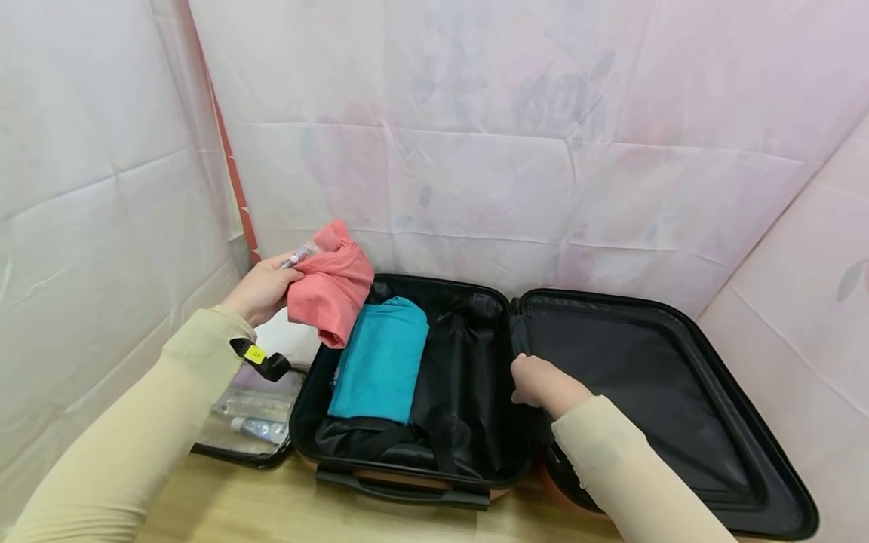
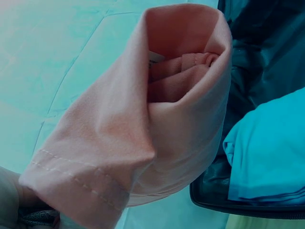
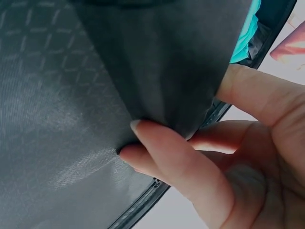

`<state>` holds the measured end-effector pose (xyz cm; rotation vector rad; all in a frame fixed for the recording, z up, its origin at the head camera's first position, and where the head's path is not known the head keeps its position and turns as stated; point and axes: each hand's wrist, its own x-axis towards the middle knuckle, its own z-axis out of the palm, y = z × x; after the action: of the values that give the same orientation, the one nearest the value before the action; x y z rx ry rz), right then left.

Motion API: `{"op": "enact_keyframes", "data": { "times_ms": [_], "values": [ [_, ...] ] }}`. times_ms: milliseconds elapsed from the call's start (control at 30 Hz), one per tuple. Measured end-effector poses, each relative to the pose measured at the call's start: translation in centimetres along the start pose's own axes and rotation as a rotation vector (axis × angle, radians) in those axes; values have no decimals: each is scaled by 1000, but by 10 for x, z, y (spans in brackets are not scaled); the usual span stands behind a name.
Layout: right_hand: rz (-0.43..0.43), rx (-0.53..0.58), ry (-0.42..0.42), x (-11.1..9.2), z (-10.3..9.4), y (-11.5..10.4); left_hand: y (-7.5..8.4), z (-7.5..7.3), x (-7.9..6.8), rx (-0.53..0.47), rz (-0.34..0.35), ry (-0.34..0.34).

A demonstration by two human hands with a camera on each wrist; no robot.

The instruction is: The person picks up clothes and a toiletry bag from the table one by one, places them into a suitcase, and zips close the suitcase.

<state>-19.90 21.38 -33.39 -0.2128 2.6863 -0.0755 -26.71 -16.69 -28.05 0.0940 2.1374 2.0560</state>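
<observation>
My left hand (image 1: 266,288) grips a folded coral cloth garment (image 1: 333,283) above the left side of the open suitcase (image 1: 407,486). By its fingers is a small clear, pen-like item (image 1: 299,255), whose kind I cannot tell. In the left wrist view the garment (image 2: 186,138) is loosely rolled, with a stitched hem. My right hand (image 1: 546,386) is at the hinge between the suitcase halves. The right wrist view shows its thumb and fingers pinching a black fabric flap (image 3: 162,62). Inside the left half lies a folded teal garment (image 1: 382,362).
Left of the suitcase lies a clear pouch (image 1: 237,445) with black edging, holding a tube (image 1: 259,430) and other items. The suitcase lid (image 1: 645,392) lies open on the right. White sheeting (image 1: 475,188) hangs close behind and at both sides. The surface below is light wood (image 1: 237,498).
</observation>
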Motion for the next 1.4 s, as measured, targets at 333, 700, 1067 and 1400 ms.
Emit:
{"op": "enact_keyframes", "data": {
  "times_ms": [333,700,1067,1400],
  "values": [
    [-21,16,14,-3,4,2,-2,1,0,14,-2,11],
    [-7,43,5,0,5,2,-8,0,0,37,-3,-6],
    [1,51,-2,1,4,2,-8,4,0,19,6,-21],
    [-8,50,-1,3,1,3,-9,3,3,23,1,-7]
  ]
}}
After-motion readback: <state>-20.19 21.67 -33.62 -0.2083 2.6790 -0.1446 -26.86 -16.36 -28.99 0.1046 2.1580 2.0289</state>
